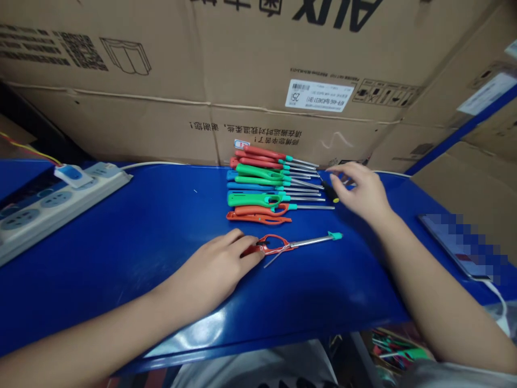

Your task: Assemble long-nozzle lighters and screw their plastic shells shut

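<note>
My left hand (220,264) lies flat on the blue table (133,231), fingers pressed together, their tips resting on the handle end of a red gas lighter (283,245) that lies apart from the rest, its metal nozzle and teal tip pointing toward three o'clock. At twelve o'clock from it, near but not touching, sits a pile of gas lighters (266,186) in red, green, blue and orange, all nozzles pointing to three o'clock. My right hand (361,191) hovers at the nozzle ends of that pile, thumb and forefinger pinching a small black tool with a yellow tip (330,191); the other fingers curl loosely. At nine o'clock on the table rests a white power strip (48,202). Cardboard boxes (202,81) stand behind at twelve, and a phone (460,242) lies at three o'clock.
</note>
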The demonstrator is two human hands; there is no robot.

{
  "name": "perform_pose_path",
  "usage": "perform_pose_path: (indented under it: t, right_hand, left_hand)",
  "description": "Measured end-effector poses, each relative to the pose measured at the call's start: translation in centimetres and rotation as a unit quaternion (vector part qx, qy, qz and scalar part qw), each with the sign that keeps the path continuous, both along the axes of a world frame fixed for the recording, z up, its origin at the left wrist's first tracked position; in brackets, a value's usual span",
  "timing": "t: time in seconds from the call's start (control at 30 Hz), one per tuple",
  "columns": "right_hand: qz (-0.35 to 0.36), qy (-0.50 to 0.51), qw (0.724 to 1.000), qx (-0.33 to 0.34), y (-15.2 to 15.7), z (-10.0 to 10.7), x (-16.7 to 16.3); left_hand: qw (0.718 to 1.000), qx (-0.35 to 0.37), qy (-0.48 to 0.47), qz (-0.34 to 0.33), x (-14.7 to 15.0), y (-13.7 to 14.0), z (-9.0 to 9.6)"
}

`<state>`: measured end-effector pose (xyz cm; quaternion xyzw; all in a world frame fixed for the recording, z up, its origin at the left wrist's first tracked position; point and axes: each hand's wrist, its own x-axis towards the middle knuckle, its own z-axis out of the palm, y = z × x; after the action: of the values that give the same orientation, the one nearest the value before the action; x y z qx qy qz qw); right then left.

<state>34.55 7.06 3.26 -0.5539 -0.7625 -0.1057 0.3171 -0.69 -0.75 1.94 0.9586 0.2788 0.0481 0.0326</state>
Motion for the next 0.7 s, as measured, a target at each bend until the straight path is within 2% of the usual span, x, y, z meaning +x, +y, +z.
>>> perform_pose_path:
  t: [0.1,0.17,0.33,0.7]
  right_hand:
    - [-0.166,-0.035,0.984,-0.048,2.4,-1.9,4.4]
    - [-0.200,-0.029,0.977,-0.067,3.4,-3.4,6.2]
    - [-0.192,-0.026,0.974,-0.113,4.7,-5.5,7.2]
    - [-0.140,-0.023,0.978,-0.150,5.5,-5.2,7.4]
  left_hand:
    - [1.000,0.010,-0.009,-0.012,-0.1,0.3,-0.1]
    - [1.000,0.012,-0.016,-0.018,-0.1,0.5,-0.2]
    - [0.999,0.017,-0.029,-0.026,-0.1,0.6,-0.4]
    - [0.997,0.017,-0.059,-0.045,-0.2,0.7,-0.4]
